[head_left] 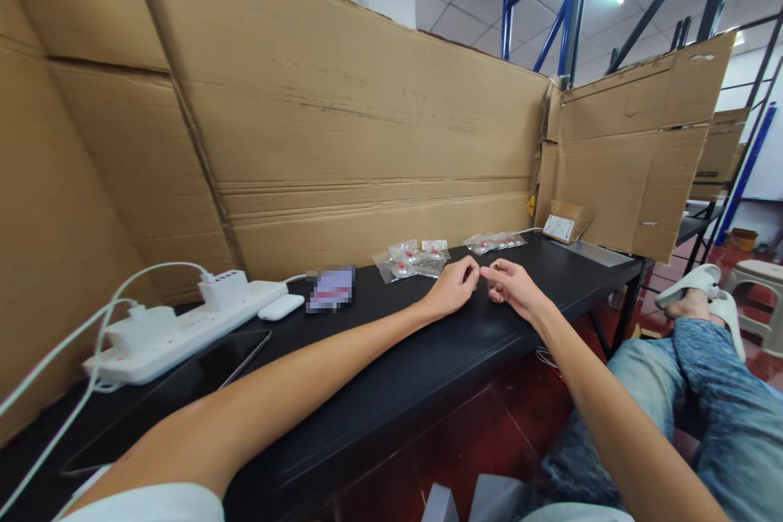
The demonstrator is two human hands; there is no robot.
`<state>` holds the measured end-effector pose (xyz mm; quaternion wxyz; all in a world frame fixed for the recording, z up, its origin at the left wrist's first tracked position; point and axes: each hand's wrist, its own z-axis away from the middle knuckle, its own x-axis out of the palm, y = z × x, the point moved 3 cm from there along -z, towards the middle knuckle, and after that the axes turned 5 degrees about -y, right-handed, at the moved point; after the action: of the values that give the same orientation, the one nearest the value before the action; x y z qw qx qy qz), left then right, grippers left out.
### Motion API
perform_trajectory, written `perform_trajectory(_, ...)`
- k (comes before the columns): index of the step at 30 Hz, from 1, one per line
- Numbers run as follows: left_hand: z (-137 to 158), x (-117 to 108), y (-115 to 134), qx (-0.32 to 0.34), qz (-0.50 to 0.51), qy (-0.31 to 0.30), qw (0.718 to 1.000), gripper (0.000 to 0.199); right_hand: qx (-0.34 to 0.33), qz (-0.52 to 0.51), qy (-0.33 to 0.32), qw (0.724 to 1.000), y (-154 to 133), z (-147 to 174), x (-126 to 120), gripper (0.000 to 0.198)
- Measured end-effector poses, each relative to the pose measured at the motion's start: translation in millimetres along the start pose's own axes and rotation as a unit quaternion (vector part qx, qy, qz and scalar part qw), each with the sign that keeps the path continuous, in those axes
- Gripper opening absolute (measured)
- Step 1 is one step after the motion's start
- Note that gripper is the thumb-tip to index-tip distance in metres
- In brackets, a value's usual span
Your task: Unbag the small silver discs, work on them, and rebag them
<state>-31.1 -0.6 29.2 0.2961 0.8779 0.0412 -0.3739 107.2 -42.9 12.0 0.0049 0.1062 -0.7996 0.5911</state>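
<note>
My left hand (456,285) is above the black table, fingers curled in and thumb against them; anything inside it is hidden. Close beside it on the right, my right hand (512,287) is pinched, with a tiny red piece (482,272) showing at the thumb and fingertip. That piece is too small to name. Just behind my left hand lie several clear plastic bags (411,261) with small red and white items inside. Farther back and to the right is another group of clear bags (495,241) with similar red bits.
At the left stand a white power strip (183,334) with plugs and cables, a dark tablet (183,391) and a white case (281,307). A blurred-out phone-like object (331,289) lies nearby. Cardboard walls (367,122) enclose the black table (391,367). A labelled packet (566,224) leans at the far corner.
</note>
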Motion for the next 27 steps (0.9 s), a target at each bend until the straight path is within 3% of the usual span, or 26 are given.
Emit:
perform_trajectory(5, 1, 1, 5, 0.028, -0.025, -0.001, 0.999, 0.018, 0.003, 0.009, -0.068, 0.998, 0, 2, 0, 0.040)
perform_trajectory(9, -1, -3, -4, 0.017, -0.100, 0.068, 0.992, 0.015, 0.008, -0.020, -0.005, 1.000, 5, -2, -8, 0.036)
perform_trajectory(12, 0, -3, -17, -0.059, -0.207, 0.108, 0.971, 0.014, 0.007, -0.066, 0.051, 0.996, 9, -7, -15, 0.028)
perform_trajectory(15, 2, 1, -27, -0.147, -0.275, 0.061, 0.948, 0.014, 0.021, -0.103, 0.095, 0.990, 11, -9, -18, 0.026)
perform_trajectory(17, 2, 5, -29, -0.164, -0.283, 0.012, 0.945, 0.017, 0.030, -0.117, 0.122, 0.985, 12, -10, -19, 0.026)
perform_trajectory(20, 1, 5, -26, -0.169, -0.249, -0.025, 0.953, 0.019, 0.017, -0.100, 0.138, 0.985, 12, -10, -21, 0.022)
perform_trajectory(24, 0, 0, -20, -0.141, -0.139, 0.013, 0.980, 0.011, -0.043, -0.002, 0.144, 0.989, 15, -12, -23, 0.017)
perform_trajectory(27, -2, 1, -20, -0.121, 0.011, 0.025, 0.992, 0.008, -0.082, 0.096, 0.113, 0.986, 17, -14, -21, 0.031)
